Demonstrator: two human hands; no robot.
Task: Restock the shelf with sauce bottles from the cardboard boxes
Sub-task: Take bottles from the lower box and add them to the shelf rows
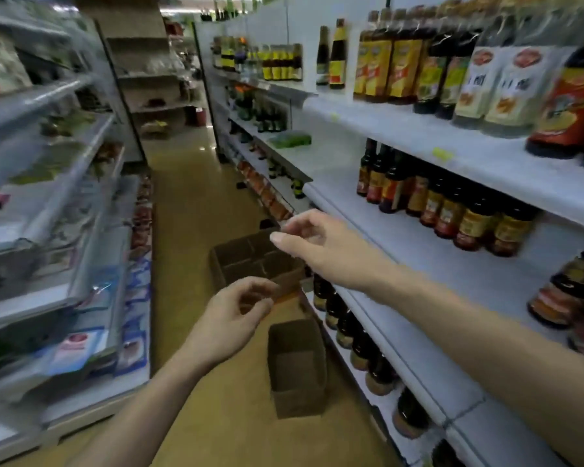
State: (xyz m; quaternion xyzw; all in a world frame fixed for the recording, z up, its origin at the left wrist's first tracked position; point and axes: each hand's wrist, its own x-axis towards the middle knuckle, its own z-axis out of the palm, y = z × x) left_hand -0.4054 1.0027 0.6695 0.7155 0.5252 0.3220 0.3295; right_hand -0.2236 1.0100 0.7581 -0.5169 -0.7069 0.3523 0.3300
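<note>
Two cardboard boxes stand on the aisle floor by the right-hand shelving. The far box (246,261) has dividers and its cells look empty. The near box (297,369) is smaller and shows no bottles inside. My left hand (233,315) hovers above the floor between them, fingers loosely curled, holding nothing. My right hand (314,244) reaches out over the far box, fingers loosely bent and empty, beside the edge of the white shelf (402,237). Dark sauce bottles (452,210) stand in a row on that shelf, with more bottles (361,335) on the shelf below.
The yellow-brown floor (189,210) runs ahead between two shelving units. Packaged goods (78,345) fill the left shelves. Tall bottles (412,62) line the upper right shelf. A green packet (290,139) lies on a farther shelf.
</note>
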